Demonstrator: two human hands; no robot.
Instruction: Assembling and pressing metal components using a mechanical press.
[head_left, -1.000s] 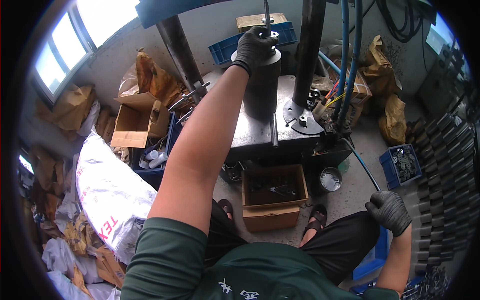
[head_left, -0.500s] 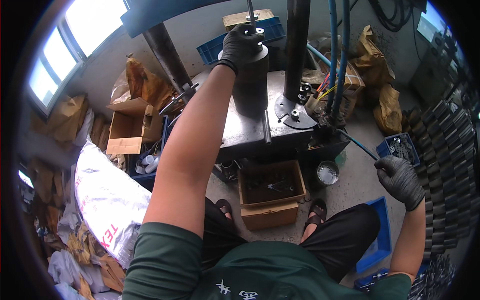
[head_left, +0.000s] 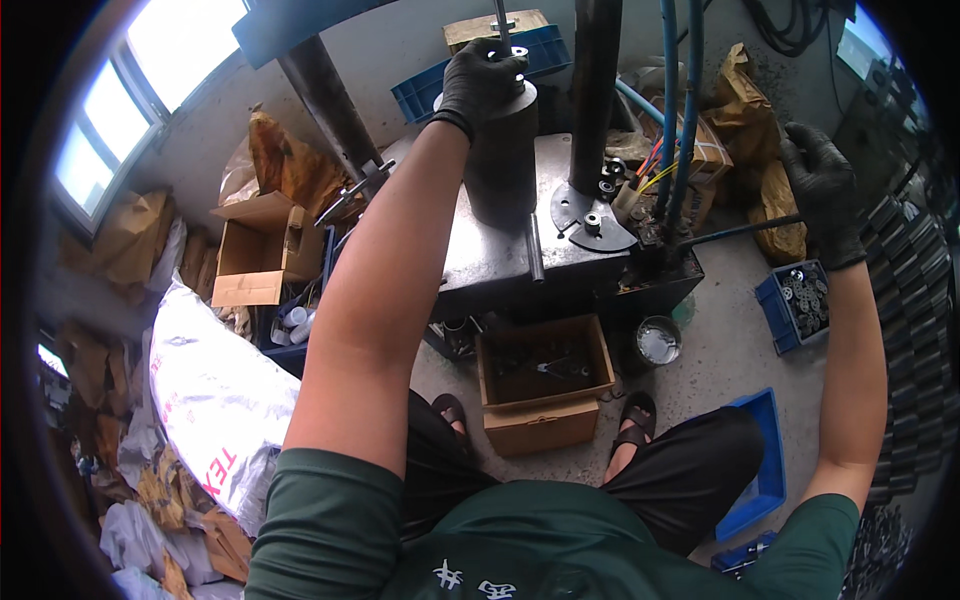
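A thick dark metal cylinder (head_left: 503,165) stands upright on the steel press table (head_left: 470,255). My gloved left hand (head_left: 480,80) is over its top, the fingers closed around a small metal ring-shaped part (head_left: 519,52) beneath a thin vertical rod (head_left: 502,18). The fingers partly hide that part. Out to the right, my gloved right hand (head_left: 825,185) is raised with its fingers loosely apart. A dark lever (head_left: 745,231) reaches from the press to the lower palm of this hand. Beside the right column lies a slotted metal disc (head_left: 600,235) with small round parts on it.
Two columns (head_left: 597,90) and blue hoses (head_left: 670,100) flank the work. Below stands an open cardboard box (head_left: 540,425) with pliers inside, beside a metal can (head_left: 658,342). A blue bin of small metal parts (head_left: 775,312) is at right; a white sack (head_left: 215,400) leans at left.
My right hand has risen, and the lever has swung from sloping downward to slightly upward. The hand's fingers have loosened from the lever's end. My left hand stays at the cylinder's top.
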